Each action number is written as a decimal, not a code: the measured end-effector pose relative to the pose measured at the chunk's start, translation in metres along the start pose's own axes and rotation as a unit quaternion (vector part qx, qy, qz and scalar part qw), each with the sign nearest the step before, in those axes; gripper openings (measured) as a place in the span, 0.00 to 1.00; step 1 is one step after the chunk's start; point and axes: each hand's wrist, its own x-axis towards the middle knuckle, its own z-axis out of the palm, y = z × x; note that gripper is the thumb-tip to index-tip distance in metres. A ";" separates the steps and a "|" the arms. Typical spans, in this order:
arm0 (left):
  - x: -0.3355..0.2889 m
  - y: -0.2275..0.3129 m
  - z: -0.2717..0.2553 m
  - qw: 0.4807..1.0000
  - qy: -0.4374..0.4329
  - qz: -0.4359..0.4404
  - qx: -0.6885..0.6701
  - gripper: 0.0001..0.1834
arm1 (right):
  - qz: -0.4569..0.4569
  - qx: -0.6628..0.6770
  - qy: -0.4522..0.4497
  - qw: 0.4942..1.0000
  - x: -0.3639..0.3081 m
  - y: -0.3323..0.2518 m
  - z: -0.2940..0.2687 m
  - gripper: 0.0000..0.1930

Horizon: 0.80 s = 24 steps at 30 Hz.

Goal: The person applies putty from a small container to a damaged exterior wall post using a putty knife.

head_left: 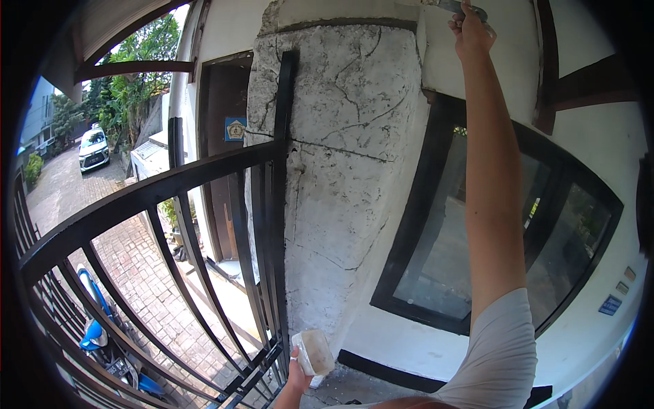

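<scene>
The right hand [473, 33], raised overhead, is closed around a tool [464, 8]; its working end is hard to make out. Well below, the left hand [296, 376] grips a pale tub [315, 352] by its side, best kept level. Steady, even strokes should suit the cracked wall [340, 102] between them. Left-hand moves should clear the adjacent black railing [163, 187].

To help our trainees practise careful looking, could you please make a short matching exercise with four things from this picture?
1. tub
2. tool
3. car
4. motorbike

A. white, out on the lane
B. in the left hand
C. blue, seen through the black railing
D. in the raised right hand

Pairs: 1-B; 2-D; 3-A; 4-C.
</scene>
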 end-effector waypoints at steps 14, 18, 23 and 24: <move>0.005 0.001 -0.010 0.999 -0.003 0.021 -0.025 0.39 | -0.074 -0.004 -0.020 0.997 -0.005 0.020 0.005 0.10; 0.008 0.002 -0.011 1.000 0.005 0.018 -0.018 0.39 | -0.033 -0.037 -0.004 0.999 -0.004 0.032 0.010 0.13; 0.008 0.005 -0.011 1.000 0.007 0.008 0.001 0.41 | -0.040 0.010 0.048 0.998 0.005 0.015 -0.028 0.09; 0.007 0.004 -0.011 1.000 0.013 0.005 0.000 0.40 | -0.049 0.025 0.036 0.998 0.003 0.014 -0.030 0.08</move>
